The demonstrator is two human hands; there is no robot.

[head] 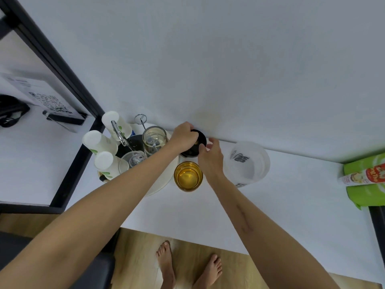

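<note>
Pot [201, 139]: small, round, black, smooth-walled.

Black jar [201, 137], amber glass [188, 177], white cups [100, 142] with green leaf print, green bag [366, 195].

Reading "ng Tho" in yellow letters on the red label of the tube [359, 177], lying on the green bag [365, 198] at far right. Showing a QR code plus upside-down lines, too blurred to read, on the white card [39, 94] at left. Carrying a dark logo, illegible, on the clear tub [265, 163].
</note>
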